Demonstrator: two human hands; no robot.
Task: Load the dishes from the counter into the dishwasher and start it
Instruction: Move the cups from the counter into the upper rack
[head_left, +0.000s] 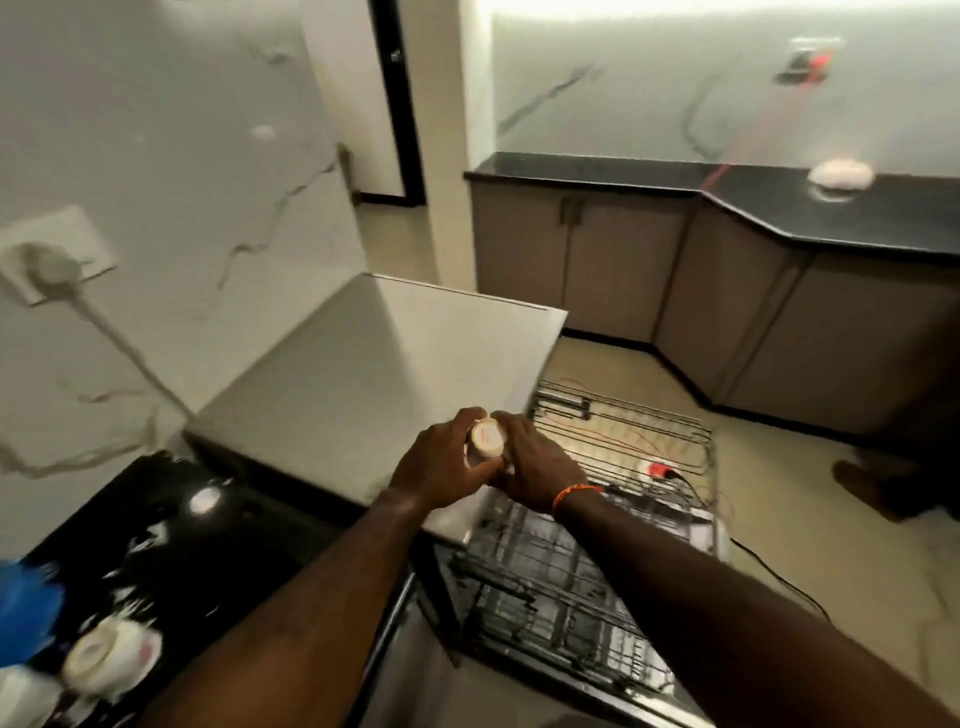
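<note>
Item: white cup (487, 440), being gripped by curled fingers of left hand (439, 465) and right hand (535, 462), held above the dishwasher (363, 374) top's front edge, beside its extended rack (618, 431).

Dim kitchen, bright glow top right, motion blur, wide-angle edge bending

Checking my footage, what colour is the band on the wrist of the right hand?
Orange, on the right hand's wristband, in the head view.
</note>
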